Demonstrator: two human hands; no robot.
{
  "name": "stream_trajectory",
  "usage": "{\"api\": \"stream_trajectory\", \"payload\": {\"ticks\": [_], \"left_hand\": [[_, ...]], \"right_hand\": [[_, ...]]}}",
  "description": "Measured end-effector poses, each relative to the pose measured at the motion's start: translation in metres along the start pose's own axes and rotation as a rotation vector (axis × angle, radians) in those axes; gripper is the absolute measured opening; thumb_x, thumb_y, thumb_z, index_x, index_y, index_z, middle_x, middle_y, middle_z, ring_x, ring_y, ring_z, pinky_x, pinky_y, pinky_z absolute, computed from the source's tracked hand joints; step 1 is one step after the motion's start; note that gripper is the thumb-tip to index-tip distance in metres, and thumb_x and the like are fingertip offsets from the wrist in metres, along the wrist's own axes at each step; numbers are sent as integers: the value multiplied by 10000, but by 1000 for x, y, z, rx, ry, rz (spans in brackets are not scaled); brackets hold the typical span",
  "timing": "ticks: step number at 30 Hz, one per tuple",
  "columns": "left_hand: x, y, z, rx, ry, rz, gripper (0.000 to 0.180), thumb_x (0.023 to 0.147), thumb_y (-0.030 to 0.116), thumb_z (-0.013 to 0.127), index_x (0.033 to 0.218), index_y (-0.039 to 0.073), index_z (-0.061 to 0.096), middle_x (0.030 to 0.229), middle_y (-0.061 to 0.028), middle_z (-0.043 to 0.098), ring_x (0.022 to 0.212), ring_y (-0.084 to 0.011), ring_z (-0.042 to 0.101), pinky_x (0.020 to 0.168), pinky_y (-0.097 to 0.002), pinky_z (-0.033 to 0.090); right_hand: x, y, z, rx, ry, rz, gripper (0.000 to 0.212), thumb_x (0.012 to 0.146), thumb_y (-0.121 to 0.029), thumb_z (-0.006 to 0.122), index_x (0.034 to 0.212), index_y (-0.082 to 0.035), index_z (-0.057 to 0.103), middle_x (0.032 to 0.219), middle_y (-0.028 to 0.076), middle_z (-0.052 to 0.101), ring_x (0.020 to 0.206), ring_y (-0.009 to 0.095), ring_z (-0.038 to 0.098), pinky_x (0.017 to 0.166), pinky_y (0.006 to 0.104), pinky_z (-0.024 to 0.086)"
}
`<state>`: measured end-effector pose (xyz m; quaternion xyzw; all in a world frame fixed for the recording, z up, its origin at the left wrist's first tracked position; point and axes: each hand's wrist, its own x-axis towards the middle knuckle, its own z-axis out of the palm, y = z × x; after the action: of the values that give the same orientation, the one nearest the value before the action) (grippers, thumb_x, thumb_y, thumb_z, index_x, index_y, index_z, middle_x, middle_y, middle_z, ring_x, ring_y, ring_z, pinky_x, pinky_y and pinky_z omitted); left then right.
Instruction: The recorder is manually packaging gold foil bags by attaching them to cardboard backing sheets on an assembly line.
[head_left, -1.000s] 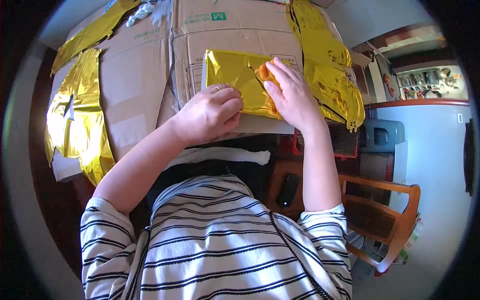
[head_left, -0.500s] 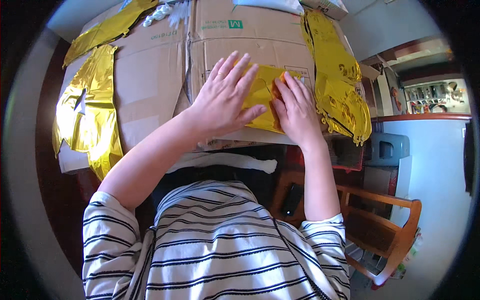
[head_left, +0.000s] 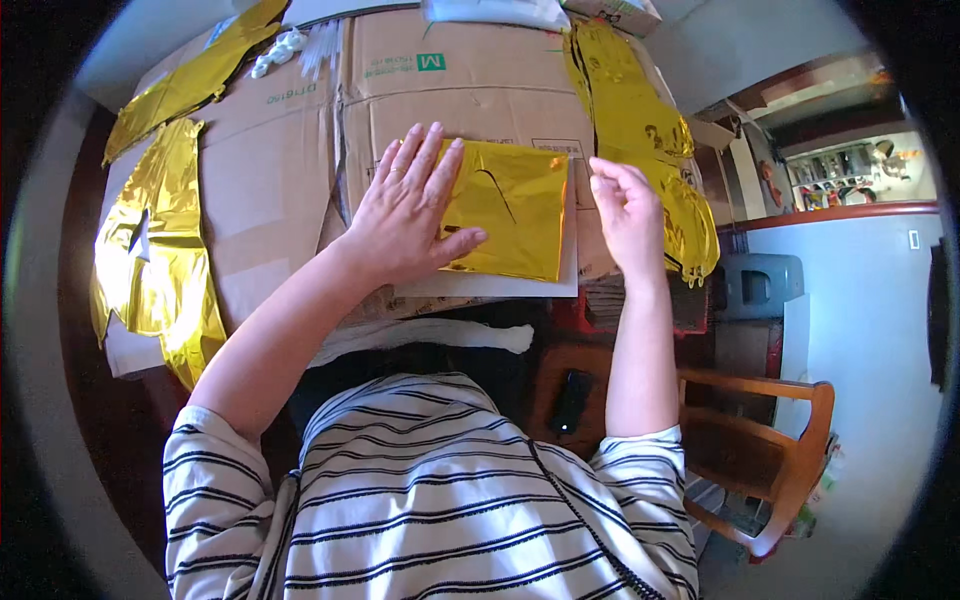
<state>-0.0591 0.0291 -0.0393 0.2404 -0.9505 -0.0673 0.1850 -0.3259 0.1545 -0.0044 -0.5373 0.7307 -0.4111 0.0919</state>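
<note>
A folded gold foil sheet (head_left: 520, 220) with a dark curved line on it lies at the near edge of the cardboard-covered table. Under it, a white sheet (head_left: 570, 284) shows along the right and lower edges. My left hand (head_left: 410, 210) rests flat on the foil's left part, fingers stretched out. Raised just beyond the right edge, my right hand (head_left: 632, 215) has its fingers curled together, and nothing shows in them.
Cut gold foil balloons lie at the left (head_left: 165, 250), and another gold foil piece (head_left: 630, 110) at the right. Far back are a white bundle (head_left: 278, 52) and clear straws (head_left: 318, 52). A wooden chair (head_left: 740, 450) with a dark phone (head_left: 572, 400) stands near me.
My right hand has lifted off the foil and moved right, its fingers curling in. My left hand stays flat on the foil, whose right part is now uncovered. The whole view has shifted slightly.
</note>
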Motion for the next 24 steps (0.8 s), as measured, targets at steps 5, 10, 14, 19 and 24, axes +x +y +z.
{"api": "stream_trajectory", "payload": {"ticks": [5, 10, 14, 19, 24], "left_hand": [[4, 3, -16, -100, 34, -7, 953, 920, 678, 489, 1533, -21, 280, 1585, -290, 239, 1493, -445, 181, 1221, -528, 127], [-5, 5, -19, -63, 10, 51, 993, 891, 695, 538, 1546, 1, 266, 1599, -263, 233, 1504, -426, 173, 1221, -533, 131], [-6, 6, -8, -47, 2, 55, 1010, 885, 707, 534, 1544, -9, 263, 1592, -279, 234, 1502, -433, 173, 1219, -535, 137], [-5, 8, -7, -30, -41, 25, 1004, 880, 700, 524, 1530, -27, 282, 1575, -310, 244, 1485, -463, 195, 1223, -525, 135], [-4, 10, -8, -33, -76, 3, 1012, 879, 702, 522, 1534, -27, 272, 1581, -314, 222, 1494, -457, 169, 1227, -521, 123]], "right_hand": [[35, 5, -13, 50, -259, 171, 275, 922, -99, 675, 1184, -16, 693, 1040, 28, 679, 834, 87, 605, 788, 250, 501], [60, 14, -4, -16, -445, 109, 250, 881, -82, 701, 1120, -8, 702, 969, 2, 648, 801, 81, 566, 766, 243, 494], [68, 6, 2, -137, -468, 84, 172, 871, -82, 708, 1026, -7, 708, 905, 6, 640, 785, 81, 552, 740, 246, 482], [76, 3, 7, -127, -517, 148, 130, 910, -112, 678, 980, -5, 705, 836, 33, 661, 781, 97, 566, 757, 272, 488], [77, 2, 6, -112, -483, 146, 172, 938, -149, 655, 1019, -2, 694, 867, 58, 688, 828, 125, 604, 797, 297, 499]]}}
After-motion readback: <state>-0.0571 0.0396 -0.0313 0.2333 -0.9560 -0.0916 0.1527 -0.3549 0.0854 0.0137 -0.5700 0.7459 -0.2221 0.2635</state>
